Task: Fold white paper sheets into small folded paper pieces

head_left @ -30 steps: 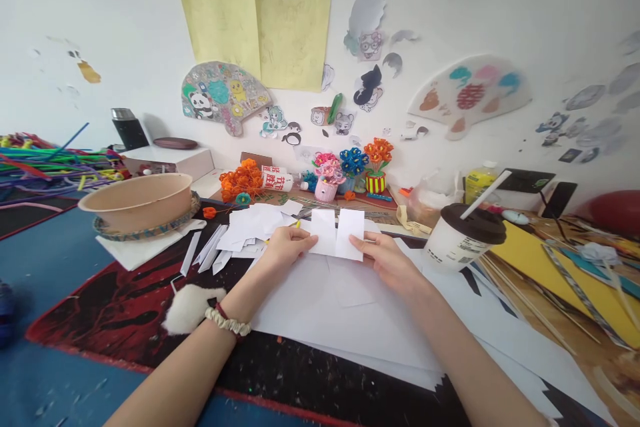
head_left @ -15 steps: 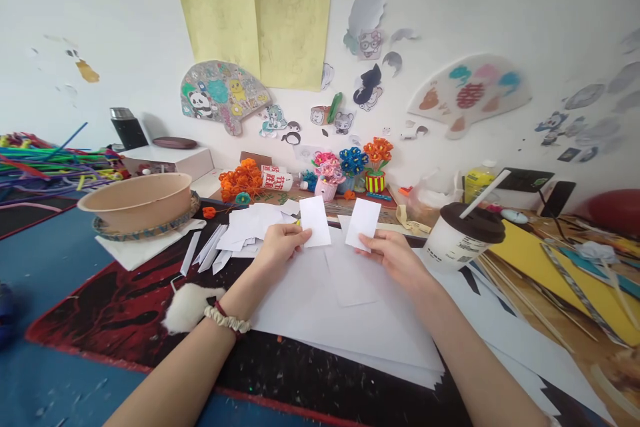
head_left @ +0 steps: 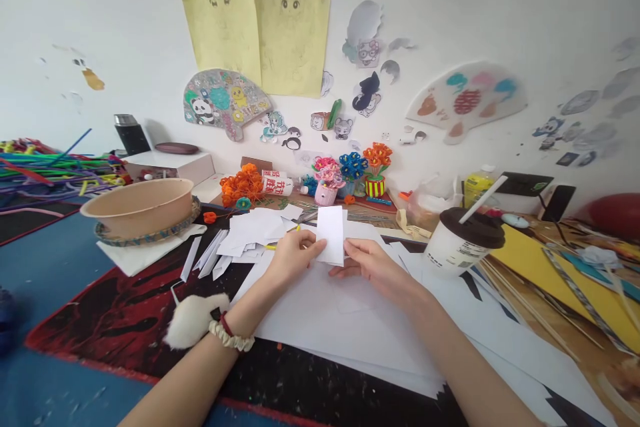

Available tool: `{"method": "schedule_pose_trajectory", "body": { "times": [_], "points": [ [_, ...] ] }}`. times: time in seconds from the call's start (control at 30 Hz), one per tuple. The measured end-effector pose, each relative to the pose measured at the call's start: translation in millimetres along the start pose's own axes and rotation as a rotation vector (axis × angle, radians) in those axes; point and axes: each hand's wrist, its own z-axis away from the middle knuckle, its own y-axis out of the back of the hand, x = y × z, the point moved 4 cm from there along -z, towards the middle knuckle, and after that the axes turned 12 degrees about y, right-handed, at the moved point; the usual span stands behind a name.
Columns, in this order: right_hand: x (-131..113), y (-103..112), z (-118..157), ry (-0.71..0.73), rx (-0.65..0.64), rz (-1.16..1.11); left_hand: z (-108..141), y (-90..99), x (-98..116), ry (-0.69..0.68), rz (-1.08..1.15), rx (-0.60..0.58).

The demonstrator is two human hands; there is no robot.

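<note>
A small white paper rectangle [head_left: 330,230] stands upright in front of me, with a second edge showing along its lower right side. My left hand [head_left: 293,257] is closed on its left side, thumb on the front face. At the right edge, my right hand [head_left: 375,267] has its thumb against the paper and its fingers curled underneath; their tips are partly hidden. Large white sheets [head_left: 345,333] lie flat below both hands. Just left of the held paper, scissors [head_left: 306,217] with yellow handles are partly covered by my left hand and paper scraps [head_left: 255,227].
Folded paper strips [head_left: 213,253] and a white fluffy ball [head_left: 193,323] lie on the left. Beyond them is a beige basin [head_left: 137,203]. A lidded cup with straw [head_left: 460,240] stands at right. Pipe-cleaner flowers [head_left: 327,177] line the back.
The two separate paper rectangles, one in each hand, have come together into one stack. My right hand has moved left towards my left hand. The view has tilted slightly up.
</note>
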Motion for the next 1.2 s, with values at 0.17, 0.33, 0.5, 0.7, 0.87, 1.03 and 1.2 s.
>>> {"method": "schedule_pose_trajectory", "body": {
  "times": [0.17,0.33,0.5,0.7,0.87,1.03,1.2],
  "points": [
    [1.3,32.7,0.4,0.04,0.321,0.662,-7.1,42.6,-3.5,0.043,-0.131,0.386],
    [12.2,51.5,6.8,0.001,0.376,1.29,-1.1,81.9,-1.7,0.123,-0.38,0.863],
    [11.1,45.6,6.5,0.026,0.342,1.245,5.5,55.4,13.8,-0.141,-0.465,0.725],
    [3.8,41.7,2.8,0.059,0.282,1.133,9.3,2.2,9.0,-0.22,-0.567,0.09],
    [2.9,35.6,1.1,0.05,0.245,0.887,12.1,-4.7,5.6,-0.223,-0.472,-0.049],
    [-13.2,32.4,-0.1,0.252,0.393,0.538,4.9,-3.7,3.0,-0.066,-0.137,-0.174],
    [-16.3,24.1,2.7,0.212,0.437,0.13,0.0,12.1,7.1,-0.057,0.203,-0.005]
  ]
}}
